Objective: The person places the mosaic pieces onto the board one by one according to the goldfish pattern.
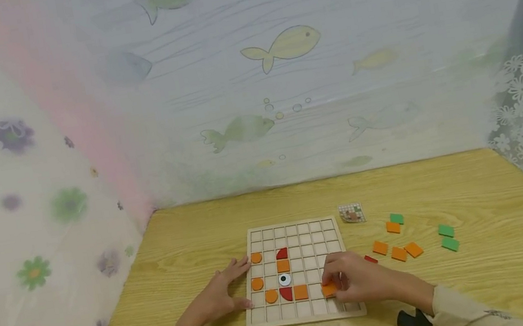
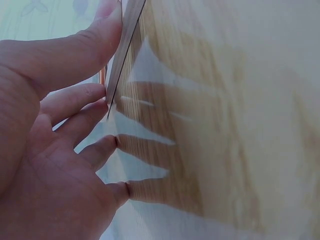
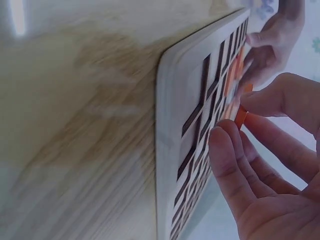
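Observation:
A wooden grid board (image 1: 306,318) lies on the table. In its squares sit several orange discs (image 1: 257,284), two red quarter-circle pieces (image 1: 282,254), a white eye piece (image 1: 284,279) and two orange square tiles (image 1: 301,292). My right hand (image 1: 362,278) pinches another orange square tile (image 1: 329,289) between thumb and fingers, over the board's lower right squares; the right wrist view shows this tile (image 3: 242,118) tilted. My left hand (image 1: 217,296) rests at the board's left edge, thumb and fingertips touching it, fingers spread. The left wrist view shows the thumb against the board's side (image 2: 125,50).
Right of the board lie loose orange tiles (image 1: 398,254), green tiles (image 1: 446,230) and a red piece (image 1: 371,259), partly behind my right hand. A small pattern card (image 1: 352,213) lies beyond the board's upper right corner. Printed curtains (image 1: 286,125) stand behind the table.

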`<state>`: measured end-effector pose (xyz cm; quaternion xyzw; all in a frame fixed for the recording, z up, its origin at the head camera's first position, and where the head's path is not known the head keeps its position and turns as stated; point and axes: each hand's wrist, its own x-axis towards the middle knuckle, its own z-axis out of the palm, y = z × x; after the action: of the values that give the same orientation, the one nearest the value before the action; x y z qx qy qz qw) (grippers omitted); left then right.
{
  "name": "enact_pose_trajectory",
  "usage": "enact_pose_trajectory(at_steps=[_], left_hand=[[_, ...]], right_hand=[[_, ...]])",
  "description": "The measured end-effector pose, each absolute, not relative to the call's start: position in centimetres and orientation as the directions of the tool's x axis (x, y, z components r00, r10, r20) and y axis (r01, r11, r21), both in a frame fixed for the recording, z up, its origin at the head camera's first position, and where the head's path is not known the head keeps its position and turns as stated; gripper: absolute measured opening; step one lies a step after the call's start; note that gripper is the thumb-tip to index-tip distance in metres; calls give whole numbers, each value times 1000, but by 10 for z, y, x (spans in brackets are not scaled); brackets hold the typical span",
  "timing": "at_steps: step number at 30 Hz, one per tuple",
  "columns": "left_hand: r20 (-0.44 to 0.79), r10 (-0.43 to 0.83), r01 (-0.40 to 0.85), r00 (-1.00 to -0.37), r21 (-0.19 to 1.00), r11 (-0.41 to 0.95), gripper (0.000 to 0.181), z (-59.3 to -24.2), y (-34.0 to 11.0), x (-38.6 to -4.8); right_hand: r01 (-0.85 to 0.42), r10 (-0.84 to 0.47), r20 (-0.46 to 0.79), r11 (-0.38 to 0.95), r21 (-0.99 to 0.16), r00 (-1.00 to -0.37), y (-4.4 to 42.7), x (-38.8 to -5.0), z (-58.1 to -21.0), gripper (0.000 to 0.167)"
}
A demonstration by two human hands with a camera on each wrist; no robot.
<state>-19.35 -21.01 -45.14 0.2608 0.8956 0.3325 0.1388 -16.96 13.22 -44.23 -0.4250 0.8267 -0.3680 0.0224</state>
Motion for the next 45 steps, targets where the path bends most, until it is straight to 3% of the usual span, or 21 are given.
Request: enact_pose_trajectory(at_steps=[15,24,45], left_hand=[[-83,551,361,-831,673,645,80,-451,-210,-193],[-84,555,364,-828,672,645,79,-450,-209,-194],[-73,556,374,-828,667,644,79,-450,-209,-194]], right_hand=[[-586,-696,141,456,-670,-704,106,-172,-444,11],[-561,-649,128,522,-643,-750,100,-171,-447,10],[-561,-683,118,475,-678,-721,118,-171,-443,11]])
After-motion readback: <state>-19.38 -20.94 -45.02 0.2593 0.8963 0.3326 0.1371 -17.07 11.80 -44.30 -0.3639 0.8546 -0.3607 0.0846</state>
